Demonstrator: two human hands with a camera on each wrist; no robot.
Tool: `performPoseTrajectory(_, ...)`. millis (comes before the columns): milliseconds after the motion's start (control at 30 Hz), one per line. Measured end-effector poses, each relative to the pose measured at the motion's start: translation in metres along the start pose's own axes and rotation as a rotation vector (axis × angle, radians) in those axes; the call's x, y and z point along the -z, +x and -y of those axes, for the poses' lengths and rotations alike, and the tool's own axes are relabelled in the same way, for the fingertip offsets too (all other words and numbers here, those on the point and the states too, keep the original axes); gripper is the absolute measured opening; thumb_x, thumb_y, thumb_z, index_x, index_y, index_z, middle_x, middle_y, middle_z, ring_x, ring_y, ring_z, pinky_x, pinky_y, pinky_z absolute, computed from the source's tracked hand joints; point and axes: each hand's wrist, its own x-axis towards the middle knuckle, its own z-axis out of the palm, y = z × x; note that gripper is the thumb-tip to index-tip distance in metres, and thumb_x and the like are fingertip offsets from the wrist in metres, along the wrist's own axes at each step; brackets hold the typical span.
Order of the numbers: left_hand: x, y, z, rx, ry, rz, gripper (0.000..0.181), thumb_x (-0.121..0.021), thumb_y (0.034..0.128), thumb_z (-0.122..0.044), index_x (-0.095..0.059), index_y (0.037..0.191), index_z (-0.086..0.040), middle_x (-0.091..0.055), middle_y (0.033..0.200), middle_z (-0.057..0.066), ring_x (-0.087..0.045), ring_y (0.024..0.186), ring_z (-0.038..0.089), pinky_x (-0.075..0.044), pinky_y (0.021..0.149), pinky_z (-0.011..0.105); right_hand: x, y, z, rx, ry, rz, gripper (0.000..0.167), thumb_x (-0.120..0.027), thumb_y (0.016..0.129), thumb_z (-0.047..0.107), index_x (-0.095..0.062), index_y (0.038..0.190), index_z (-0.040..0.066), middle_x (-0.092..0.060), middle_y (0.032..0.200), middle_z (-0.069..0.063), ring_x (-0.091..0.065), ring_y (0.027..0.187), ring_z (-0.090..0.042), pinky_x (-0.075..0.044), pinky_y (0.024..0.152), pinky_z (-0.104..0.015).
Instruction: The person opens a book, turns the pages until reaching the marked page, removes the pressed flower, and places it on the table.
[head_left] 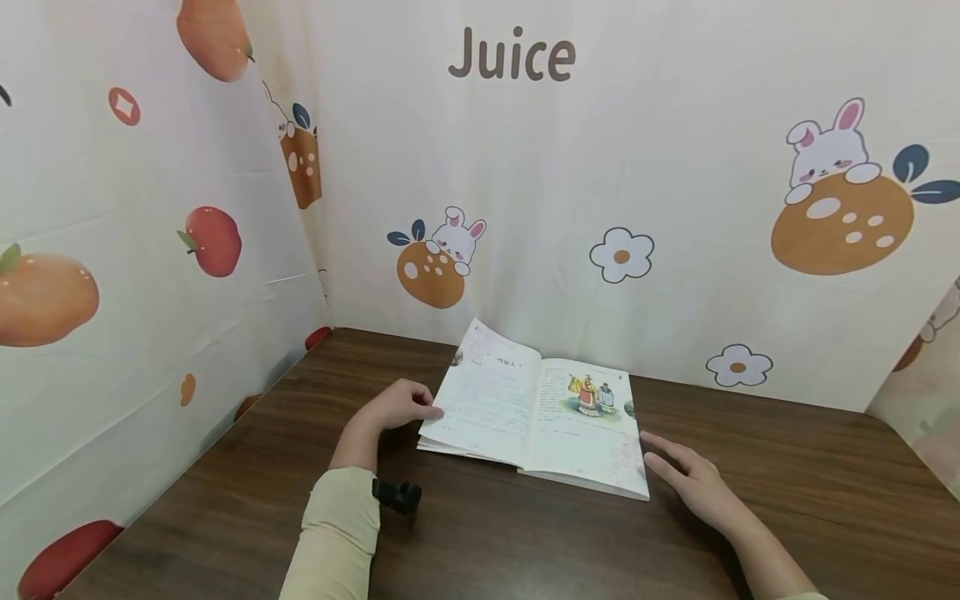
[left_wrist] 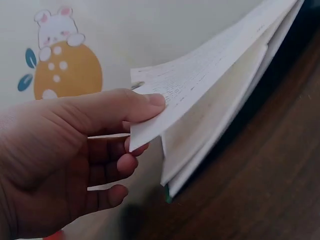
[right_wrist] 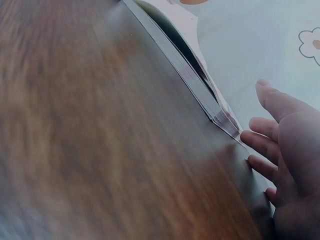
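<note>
An open book lies on the brown wooden table, its right page showing a coloured drawing of robed figures. My left hand is at the book's left edge. In the left wrist view that hand pinches a lifted page between thumb and fingers, and the pages below it stand apart from it. Beside the book's right edge is my right hand, holding nothing. The right wrist view shows this hand with fingers extended close to the corner of the page block; contact cannot be told.
The wooden table runs back to a pale curtain printed with rabbits, fruit and flowers. Another printed sheet hangs along the left side. A black strapped device sits on my left wrist.
</note>
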Motion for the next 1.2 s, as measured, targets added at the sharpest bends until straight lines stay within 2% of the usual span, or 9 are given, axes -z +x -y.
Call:
performPoseTrajectory(333, -0.009, 0.006, 0.003, 0.000, 0.073, 0.022, 0.024, -0.075, 0.0781, -0.022, -0.058, 0.067, -0.009, -0.050, 0.067, 0.002, -0.044, 0.061, 0.015, -0.035, 0.054, 0.028, 0.000, 0.000, -0.001, 0.025, 0.002, -0.014, 0.051, -0.047, 0.096, 0.038, -0.046, 0.136, 0.007, -0.040, 0.137, -0.025, -0.030, 0.125, -0.049, -0.025, 0.088, -0.069)
performPoseTrajectory(433, -0.011, 0.009, 0.002, 0.009, 0.086, 0.007, 0.024, -0.077, 0.0754, -0.021, -0.057, 0.075, -0.009, -0.050, 0.072, 0.004, -0.045, 0.067, 0.018, -0.036, 0.058, 0.029, 0.001, 0.001, -0.001, 0.016, -0.007, -0.009, 0.052, -0.047, 0.096, 0.039, -0.046, 0.136, 0.007, -0.040, 0.137, -0.026, -0.030, 0.125, -0.049, -0.026, 0.089, -0.069)
performPoseTrajectory(567, -0.014, 0.014, 0.003, -0.023, 0.082, -0.029, 0.034, -0.079, 0.0729, -0.020, -0.055, 0.095, -0.011, -0.051, 0.095, 0.006, -0.043, 0.091, 0.023, -0.038, 0.075, 0.037, 0.002, 0.001, -0.001, 0.004, -0.017, -0.004, 0.052, -0.047, 0.095, 0.041, -0.046, 0.136, 0.008, -0.039, 0.137, -0.026, -0.030, 0.125, -0.049, -0.026, 0.089, -0.069)
performPoseTrajectory(700, -0.020, 0.014, -0.008, -0.123, 0.130, -0.069, 0.042, -0.072, 0.0770, -0.020, -0.055, 0.115, -0.015, -0.045, 0.125, 0.007, -0.034, 0.118, 0.027, -0.029, 0.096, 0.048, 0.001, 0.000, -0.002, 0.012, -0.020, -0.011, 0.052, -0.048, 0.095, 0.041, -0.047, 0.135, 0.008, -0.040, 0.137, -0.026, -0.031, 0.125, -0.049, -0.027, 0.089, -0.068)
performPoseTrajectory(833, -0.035, 0.013, -0.039, -0.324, 0.224, -0.083, 0.044, -0.061, 0.0834, -0.020, -0.054, 0.126, -0.015, -0.038, 0.140, 0.007, -0.026, 0.131, 0.028, -0.019, 0.104, 0.051, 0.001, -0.002, -0.003, 0.016, -0.015, -0.021, 0.052, -0.048, 0.095, 0.040, -0.047, 0.135, 0.008, -0.041, 0.137, -0.026, -0.032, 0.125, -0.049, -0.027, 0.089, -0.068)
performPoseTrajectory(933, -0.052, 0.010, -0.063, -0.471, 0.327, -0.019, 0.042, -0.055, 0.0899, -0.025, -0.052, 0.130, -0.015, -0.037, 0.144, 0.006, -0.025, 0.134, 0.026, -0.020, 0.106, 0.049, 0.000, -0.002, -0.002, 0.013, -0.009, -0.021, 0.052, -0.048, 0.095, 0.041, -0.047, 0.135, 0.008, -0.040, 0.137, -0.026, -0.031, 0.125, -0.049, -0.027, 0.089, -0.068)
performPoseTrajectory(1000, -0.065, 0.008, -0.073, -0.514, 0.403, 0.049, 0.044, -0.053, 0.0926, -0.032, -0.050, 0.133, -0.016, -0.035, 0.145, 0.005, -0.026, 0.135, 0.024, -0.022, 0.105, 0.046, 0.000, -0.002, -0.001, 0.017, -0.008, -0.023, 0.051, -0.049, 0.095, 0.040, -0.048, 0.135, 0.009, -0.040, 0.137, -0.026, -0.032, 0.125, -0.049, -0.027, 0.089, -0.068)
performPoseTrajectory(1100, -0.080, 0.005, -0.077, -0.471, 0.473, 0.130, 0.049, -0.050, 0.0932, -0.041, -0.046, 0.138, -0.020, -0.033, 0.147, 0.001, -0.025, 0.135, 0.021, -0.024, 0.105, 0.044, -0.001, -0.001, 0.000, 0.029, -0.010, -0.024, 0.050, -0.050, 0.094, 0.039, -0.048, 0.134, 0.009, -0.042, 0.136, -0.025, -0.033, 0.125, -0.048, -0.027, 0.089, -0.067)
performPoseTrajectory(1200, -0.087, 0.005, -0.074, -0.411, 0.490, 0.145, 0.052, -0.050, 0.0926, -0.045, -0.044, 0.139, -0.022, -0.034, 0.146, 0.000, -0.028, 0.134, 0.022, -0.025, 0.105, 0.043, -0.001, -0.001, -0.001, 0.036, -0.016, -0.029, 0.051, -0.051, 0.094, 0.040, -0.048, 0.134, 0.009, -0.042, 0.136, -0.024, -0.033, 0.125, -0.047, -0.027, 0.090, -0.067)
